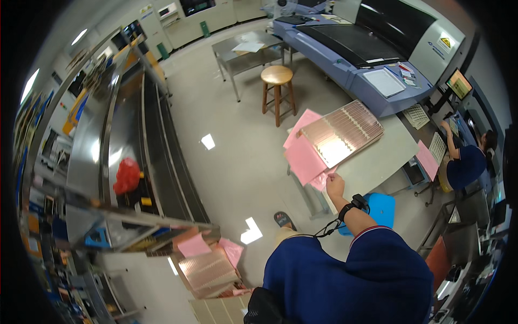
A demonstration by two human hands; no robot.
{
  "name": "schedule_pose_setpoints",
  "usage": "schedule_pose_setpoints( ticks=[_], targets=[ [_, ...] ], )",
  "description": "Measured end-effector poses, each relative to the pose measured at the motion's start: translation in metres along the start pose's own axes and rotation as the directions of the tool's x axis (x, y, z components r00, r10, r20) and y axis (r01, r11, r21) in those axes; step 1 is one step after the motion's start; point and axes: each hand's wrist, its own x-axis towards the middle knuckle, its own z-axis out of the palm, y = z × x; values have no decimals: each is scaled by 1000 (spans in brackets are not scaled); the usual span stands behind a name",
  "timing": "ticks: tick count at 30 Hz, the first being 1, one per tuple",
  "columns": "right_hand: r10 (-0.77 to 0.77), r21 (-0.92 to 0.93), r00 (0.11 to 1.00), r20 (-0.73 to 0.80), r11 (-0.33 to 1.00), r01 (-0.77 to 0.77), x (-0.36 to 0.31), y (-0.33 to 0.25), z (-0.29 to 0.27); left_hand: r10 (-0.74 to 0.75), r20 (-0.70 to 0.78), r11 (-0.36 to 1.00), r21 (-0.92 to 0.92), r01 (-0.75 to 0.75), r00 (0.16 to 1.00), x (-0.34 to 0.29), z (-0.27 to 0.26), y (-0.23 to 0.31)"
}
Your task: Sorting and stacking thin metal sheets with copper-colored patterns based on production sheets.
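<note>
My right hand [335,185], with a dark band on its wrist, reaches to the near edge of a pale table [386,156]. Its fingers are closed at the corner of a crumpled pink sheet [318,181] and appear to pinch it. Other pink sheets [306,159] lie beside it, partly under a stack of shiny copper-coloured panels [345,132] with rows of strips. My left hand is out of view.
A wooden stool [277,76] and a metal table [251,54] stand beyond, near a large blue-grey machine [345,48]. A blue bin [382,209] sits by my forearm. More copper panels [210,270] lie lower left, near a conveyor [162,151]. Another person [465,167] works at right.
</note>
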Motion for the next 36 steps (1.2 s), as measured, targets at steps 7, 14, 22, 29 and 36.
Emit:
schedule_pose_setpoints(
  ticks=[7, 14, 22, 29, 36],
  targets=[
    [53, -319, 997, -56, 945, -69, 118, -44, 15, 3, 195, 949, 310, -64, 981, 102, 26, 112],
    [635, -254, 748, -194, 703, -664, 189, -56, 39, 127, 329, 875, 408, -262, 936, 227, 50, 287],
    [727, -133, 658, -197, 645, -753, 234, -112, 101, 220, 530, 754, 440, -487, 819, 354, 83, 458],
    [718, -431, 636, -282, 498, -752, 239, -131, 161, 159, 682, 542, 544, -641, 714, 491, 61, 575],
    [752, -224, 565, -339, 519, -825, 233, -195, 189, 143, 716, 315, 621, -718, 683, 611, 29, 685]
  ],
)
